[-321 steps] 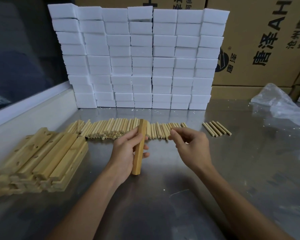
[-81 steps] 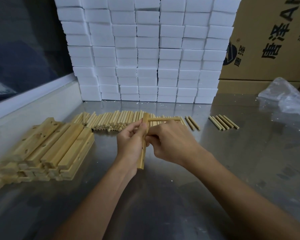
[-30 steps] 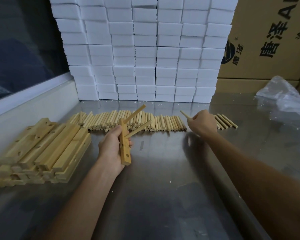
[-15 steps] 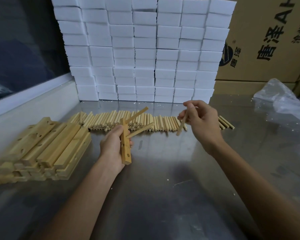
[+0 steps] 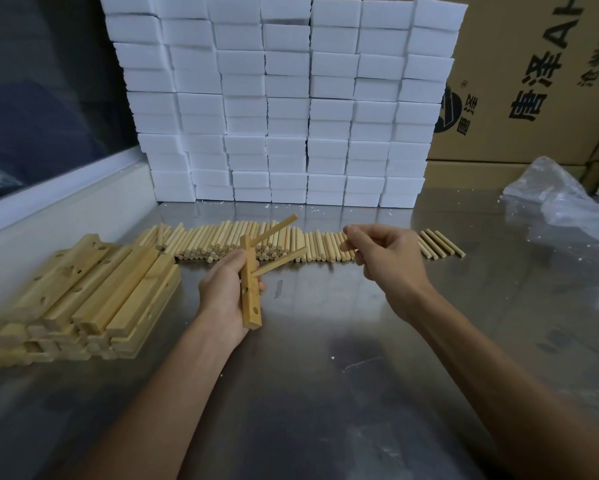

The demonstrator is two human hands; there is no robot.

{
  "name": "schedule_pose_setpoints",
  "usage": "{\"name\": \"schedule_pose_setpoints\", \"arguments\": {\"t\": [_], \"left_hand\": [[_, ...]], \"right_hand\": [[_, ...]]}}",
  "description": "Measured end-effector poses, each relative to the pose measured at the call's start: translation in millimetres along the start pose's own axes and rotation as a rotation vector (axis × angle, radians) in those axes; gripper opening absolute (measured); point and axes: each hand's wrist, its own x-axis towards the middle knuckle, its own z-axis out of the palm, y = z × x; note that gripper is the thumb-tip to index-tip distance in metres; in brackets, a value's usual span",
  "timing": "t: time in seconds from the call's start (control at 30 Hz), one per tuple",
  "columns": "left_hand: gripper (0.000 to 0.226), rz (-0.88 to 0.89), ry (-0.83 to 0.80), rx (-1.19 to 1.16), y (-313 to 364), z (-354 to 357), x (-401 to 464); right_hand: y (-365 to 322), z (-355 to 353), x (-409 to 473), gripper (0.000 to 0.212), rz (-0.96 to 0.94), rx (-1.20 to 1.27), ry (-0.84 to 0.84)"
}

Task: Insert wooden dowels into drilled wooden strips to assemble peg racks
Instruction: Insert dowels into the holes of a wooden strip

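The left hand is gripping a drilled wooden strip upright, two dowels sticking out to the right. The right hand is pinching a loose dowel above the dowel row on the counter.

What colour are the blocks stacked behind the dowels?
White blocks, plain, no pattern; head view.

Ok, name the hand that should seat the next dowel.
Right. The right hand already pinches a loose dowel. The left hand grips the strip, with two open holes.
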Motion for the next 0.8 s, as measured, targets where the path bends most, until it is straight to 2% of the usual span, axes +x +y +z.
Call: {"name": "schedule_pose_setpoints", "arguments": {"t": [0.27, 0.37, 0.43, 0.53, 0.57, 0.63, 0.7, 0.8], "left_hand": [[0.031, -0.010, -0.005, 0.007, 0.0, -0.6, 0.7], [0.031, -0.009, -0.005, 0.007, 0.2, -0.7, 0.5], [0.031, -0.007, -0.001, 0.004, 0.1, -0.3, 0.4], [0.031, -0.003, 0.007, -0.006, 0.0, 0.3, 0.1], [0.031, -0.004, 0.006, -0.006, -0.1, 0.4, 0.1], [0.031, -0.004, 0.002, -0.005, -0.1, 0.3, -0.2], [0.031, -0.004, 0.005, -0.002, 0.0, 0.4, -0.5], [0.029, 0.001, 0.013, -0.001, 0.0, 0.4, -1.0]], "right_hand": [[8.0, 0.4, -1.0, 0.022, 0.011, 0.081, -0.037], [10.2, 2.4, 1.8, 0.036, 0.104, 0.240, -0.064], [14.3, 1.9, 4.0, 0.036, 0.103, 0.268, -0.082], [18.7, -1.6, 1.4, 0.016, -0.045, -0.047, -0.063], [20.1, -2.1, -0.4, 0.015, -0.121, -0.183, -0.061], [25.0, -0.6, -1.8, 0.032, -0.263, -0.429, -0.043], [25.7, 2.8, -4.0, 0.035, -0.328, -0.533, -0.055], [27.9, 5.7, -6.4, 0.019, -0.335, -0.535, -0.169]]}}
